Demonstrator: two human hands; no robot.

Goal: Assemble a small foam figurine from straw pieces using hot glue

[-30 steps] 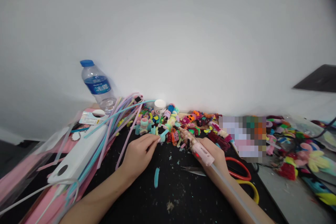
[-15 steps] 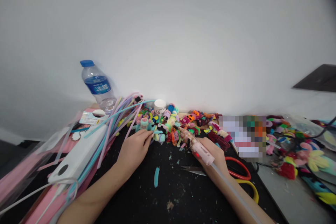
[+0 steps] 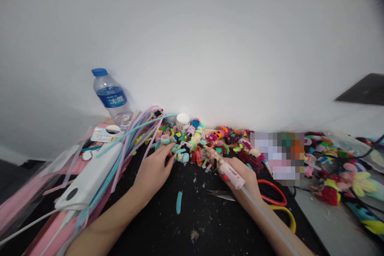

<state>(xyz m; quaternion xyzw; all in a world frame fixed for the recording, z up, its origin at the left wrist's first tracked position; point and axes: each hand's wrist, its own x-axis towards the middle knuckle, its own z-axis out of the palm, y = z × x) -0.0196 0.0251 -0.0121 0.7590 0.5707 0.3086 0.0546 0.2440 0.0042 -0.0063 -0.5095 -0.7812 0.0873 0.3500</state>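
Note:
My right hand (image 3: 244, 172) is wrapped round a pink glue gun (image 3: 231, 175) with a red light and a clear glue stick trailing from its back. Brown residue coats the gun's nozzle end, which points at the heap of fuzzy figures (image 3: 196, 140). My left hand (image 3: 157, 164) has thumb and fingers apart, reaching to the heap's left side beside small light-blue fuzzy pieces (image 3: 180, 151). A pink-and-teal fuzzy figure (image 3: 165, 140) lies just past its fingertips. On the black mat (image 3: 216, 224) lies a loose blue chenille piece (image 3: 179, 202).
Scissors (image 3: 273, 194) with red and yellow handles lie partly under my right forearm. To the left are a white power strip (image 3: 90, 180), long chenille stems (image 3: 126, 148) and a water bottle (image 3: 112, 96). A white tub (image 3: 183, 122) stands by the wall. More fuzzy pieces (image 3: 357, 180) lie right.
My left fingers have let go of the small blue piece they were pinching and have spread slightly up and left. The right hand with the glue gun has stayed in place.

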